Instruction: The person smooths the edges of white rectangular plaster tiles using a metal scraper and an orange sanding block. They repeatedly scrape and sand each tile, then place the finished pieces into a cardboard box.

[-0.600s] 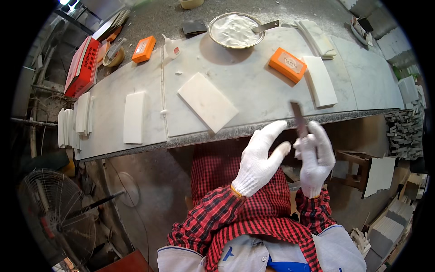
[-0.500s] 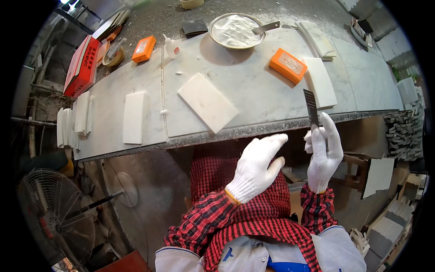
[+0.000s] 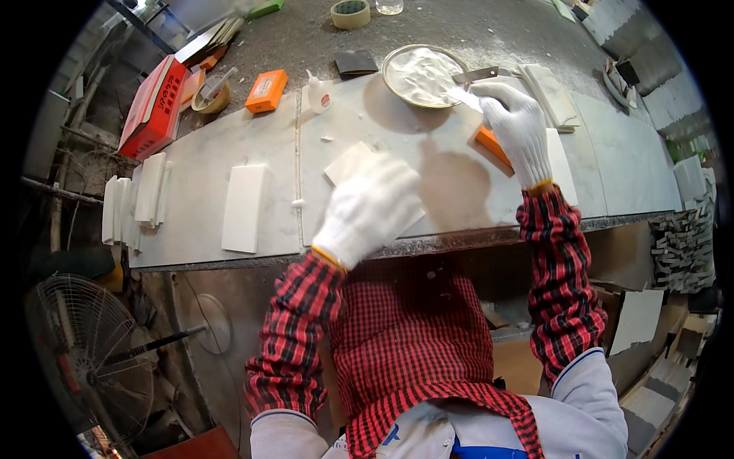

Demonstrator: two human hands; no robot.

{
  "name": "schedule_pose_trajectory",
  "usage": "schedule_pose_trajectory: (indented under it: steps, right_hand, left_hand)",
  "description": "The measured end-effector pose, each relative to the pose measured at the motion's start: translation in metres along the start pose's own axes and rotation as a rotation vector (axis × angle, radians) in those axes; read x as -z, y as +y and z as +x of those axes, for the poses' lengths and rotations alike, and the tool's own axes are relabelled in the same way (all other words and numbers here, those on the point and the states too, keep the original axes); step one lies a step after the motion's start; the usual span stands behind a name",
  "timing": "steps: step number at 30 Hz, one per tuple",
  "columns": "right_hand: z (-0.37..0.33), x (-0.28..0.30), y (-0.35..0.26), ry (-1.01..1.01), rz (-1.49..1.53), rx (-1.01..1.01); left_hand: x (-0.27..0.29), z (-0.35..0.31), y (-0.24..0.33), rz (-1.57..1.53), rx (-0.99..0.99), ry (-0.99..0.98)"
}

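My right hand [image 3: 516, 126], in a white knit glove, is closed on a thin scraper blade [image 3: 465, 99]. The blade shines bright and reaches the near right rim of a round metal bowl [image 3: 388, 86], which is filled with white paste [image 3: 424, 70]. A putty knife [image 3: 475, 75] rests in that paste, its handle end close to my fingers. Over a white marble tile [image 3: 348, 161] lies my left hand [image 3: 365, 206], gloved and smeared by motion. It covers most of the tile; its fingers are too blurred to read, and contact is unclear.
An orange box [image 3: 493, 148] and white slabs [image 3: 560, 164] lie partly behind my right arm. Leftward are another white tile [image 3: 245, 208], a small squeeze bottle [image 3: 317, 93], a second orange box [image 3: 266, 90] and a red carton [image 3: 155, 107]. A floor fan [image 3: 92, 352] stands at lower left.
My right hand has gone up and forward from the table's front edge to the bowl, carrying the scraper blade. My left hand has moved left and forward over the tile.
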State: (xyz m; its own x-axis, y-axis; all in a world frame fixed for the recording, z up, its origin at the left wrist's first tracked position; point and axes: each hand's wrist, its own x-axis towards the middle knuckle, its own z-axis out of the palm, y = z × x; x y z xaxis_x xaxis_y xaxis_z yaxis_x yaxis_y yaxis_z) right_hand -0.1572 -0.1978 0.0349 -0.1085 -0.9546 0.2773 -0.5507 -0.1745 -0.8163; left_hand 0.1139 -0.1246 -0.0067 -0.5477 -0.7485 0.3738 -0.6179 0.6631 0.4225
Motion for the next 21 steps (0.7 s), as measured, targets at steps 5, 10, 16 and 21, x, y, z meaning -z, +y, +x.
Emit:
schedule_pose_trajectory:
  steps: [5,10,16,21]
  right_hand:
    - [0.008,-0.001,-0.005,-0.027,-0.216,0.057]
    - [-0.079,0.014,-0.014,0.129,-0.154,-0.115]
    - [-0.190,-0.025,-0.052,-0.236,0.584,-0.667]
    - [-0.204,-0.048,-0.046,-0.246,0.743,-0.628]
  left_hand:
    - [0.015,0.011,-0.054,0.405,0.160,0.222]
    - [0.029,-0.006,-0.043,0.202,0.392,0.229]
    - [0.015,-0.014,-0.023,0.069,0.460,0.247]
    - [0.010,-0.012,-0.004,-0.109,0.606,0.230]
